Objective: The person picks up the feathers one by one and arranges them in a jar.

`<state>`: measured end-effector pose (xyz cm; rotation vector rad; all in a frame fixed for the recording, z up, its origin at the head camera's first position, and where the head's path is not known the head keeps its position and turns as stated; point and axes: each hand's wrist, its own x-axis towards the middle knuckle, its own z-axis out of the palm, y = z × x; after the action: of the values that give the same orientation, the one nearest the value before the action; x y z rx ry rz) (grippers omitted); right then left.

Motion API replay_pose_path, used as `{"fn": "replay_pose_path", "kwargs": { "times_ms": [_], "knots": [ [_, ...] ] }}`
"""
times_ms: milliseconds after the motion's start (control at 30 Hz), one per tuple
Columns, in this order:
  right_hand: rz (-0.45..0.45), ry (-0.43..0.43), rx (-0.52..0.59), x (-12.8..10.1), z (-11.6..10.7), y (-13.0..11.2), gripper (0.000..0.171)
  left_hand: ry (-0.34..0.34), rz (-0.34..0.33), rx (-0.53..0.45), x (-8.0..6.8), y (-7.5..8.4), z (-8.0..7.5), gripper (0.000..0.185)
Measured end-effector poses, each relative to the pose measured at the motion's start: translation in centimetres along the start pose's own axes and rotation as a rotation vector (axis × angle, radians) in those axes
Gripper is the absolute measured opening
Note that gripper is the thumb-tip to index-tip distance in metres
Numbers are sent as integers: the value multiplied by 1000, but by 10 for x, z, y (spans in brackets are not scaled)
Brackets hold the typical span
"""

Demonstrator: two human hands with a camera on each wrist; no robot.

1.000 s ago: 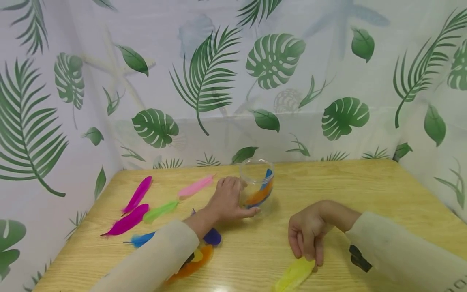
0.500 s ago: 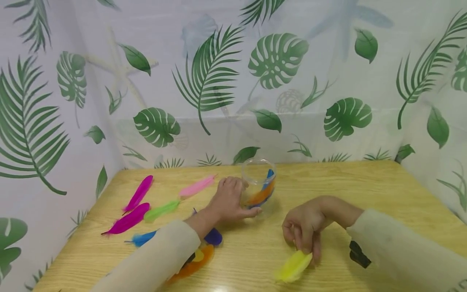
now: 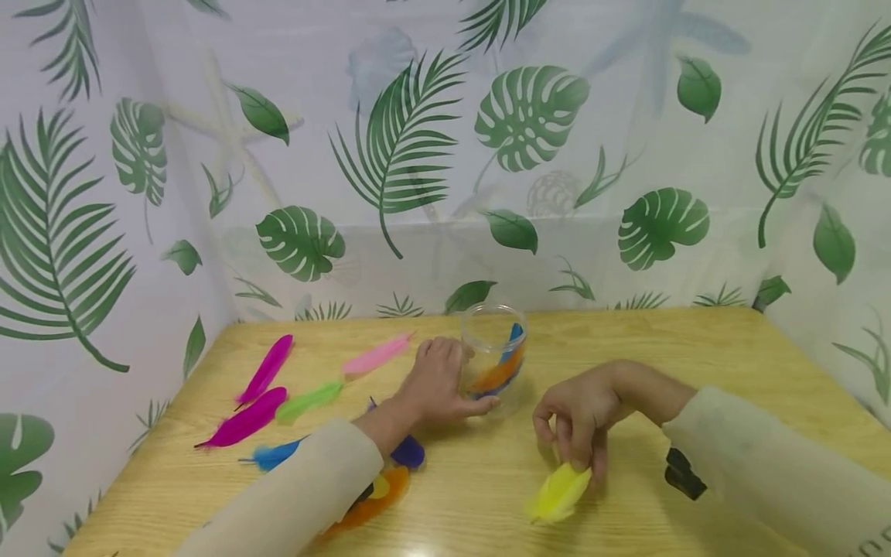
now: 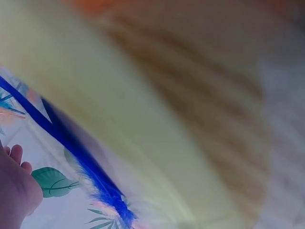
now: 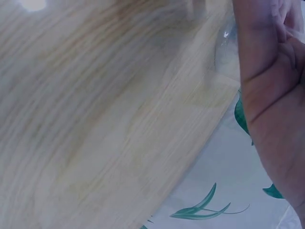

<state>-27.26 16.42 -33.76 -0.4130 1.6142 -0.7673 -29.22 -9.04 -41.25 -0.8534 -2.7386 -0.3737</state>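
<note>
A clear plastic jar (image 3: 485,352) stands near the back of the table, with blue and orange feathers (image 3: 503,370) inside. My left hand (image 3: 437,381) holds it from the left, thumb in front and fingers along the side. In front of the jar and to its right, my right hand (image 3: 579,410) pinches a yellow feather (image 3: 559,493) by one end, its vane pointing down toward the table. The right wrist view shows the palm side of that hand (image 5: 279,90); the yellow feather is out of that view.
Left of the jar lie magenta feathers (image 3: 245,418), a pink feather (image 3: 377,357) and a green feather (image 3: 309,401). Blue (image 3: 274,455), dark blue (image 3: 409,452) and orange feathers (image 3: 379,503) lie partly under my left sleeve. A leaf-print sheet (image 3: 431,263) rises behind the wooden table (image 3: 647,348).
My right hand has lifted slightly and moved a little to the left and away from me, bringing the yellow feather up with it. The left hand and jar have stayed put.
</note>
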Motion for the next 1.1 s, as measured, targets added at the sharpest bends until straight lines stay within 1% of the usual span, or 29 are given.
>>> {"fn": "replay_pose_path", "kwargs": {
  "times_ms": [233,367,567,667,800,967,1100],
  "knots": [
    [-24,10,-15,-1,-3,-4,37,-11,-5,20,1,-1,0,76],
    [-22,17,-20,-3,-2,-6,37,-11,-3,22,1,-1,0,76],
    [-28,83,-55,-8,-1,-11,39,-5,3,25,0,1,-1,75],
    [-47,117,-63,-9,-1,-14,40,5,7,22,0,1,-2,74],
    [-65,136,-63,-11,-2,-15,39,1,6,26,0,2,-2,74],
    [-91,138,-69,-18,-5,-19,37,-11,3,25,0,1,-2,75],
    [-134,156,-55,-30,-10,-25,36,-4,3,23,2,1,-2,75]
  ]
}}
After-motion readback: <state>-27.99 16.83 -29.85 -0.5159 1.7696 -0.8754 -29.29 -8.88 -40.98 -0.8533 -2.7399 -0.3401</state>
